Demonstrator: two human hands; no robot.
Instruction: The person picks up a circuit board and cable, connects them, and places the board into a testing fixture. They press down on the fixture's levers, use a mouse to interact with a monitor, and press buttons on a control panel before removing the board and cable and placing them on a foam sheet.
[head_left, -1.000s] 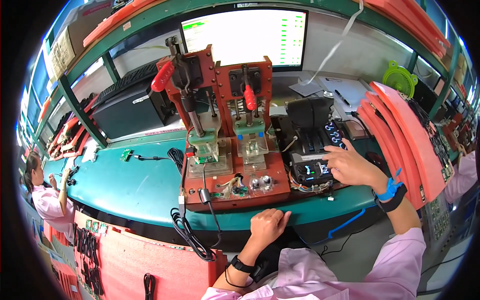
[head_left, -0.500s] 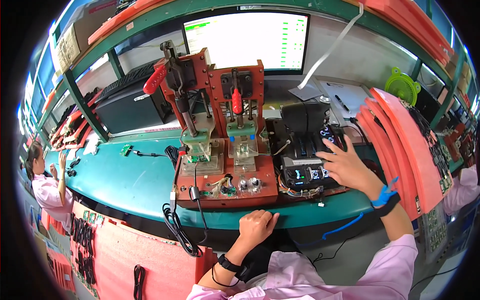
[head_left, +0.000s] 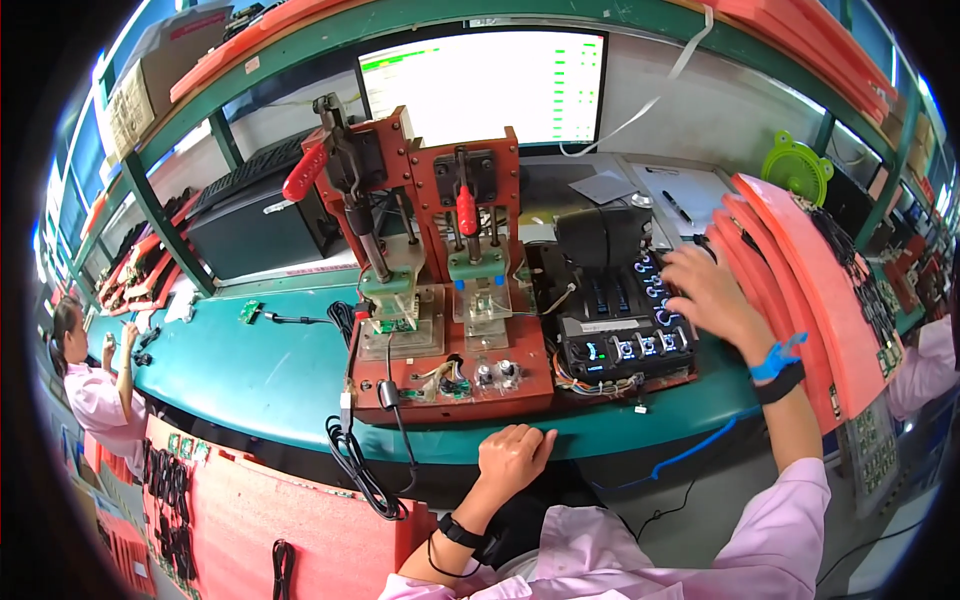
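My left hand (head_left: 512,460) rests curled in a loose fist at the front edge of the green bench (head_left: 420,444), with nothing seen in it. My right hand (head_left: 715,298) hovers by the right side of a black control box (head_left: 622,345) with lit knobs and switches, fingers bent and somewhat apart, holding nothing visible. Whether a fingertip touches a knob is hard to make out. Left of the box stands a red test fixture (head_left: 455,395) with two toggle clamps. Under its left clamp sits a green circuit board (head_left: 392,325); clear plates partly hide what lies under the right one.
Pink foam sheets (head_left: 785,270) bearing cables and boards lean at right. Another foam stack (head_left: 290,520) is at lower left. A lit monitor (head_left: 485,85) stands behind the fixture. Black cables (head_left: 365,465) hang over the front edge. A co-worker (head_left: 95,375) sits at far left.
My right hand has moved right and slightly up, off the control box's middle, its fingers less spread. More lit knobs show. My left hand stays in place; the view has shifted slightly.
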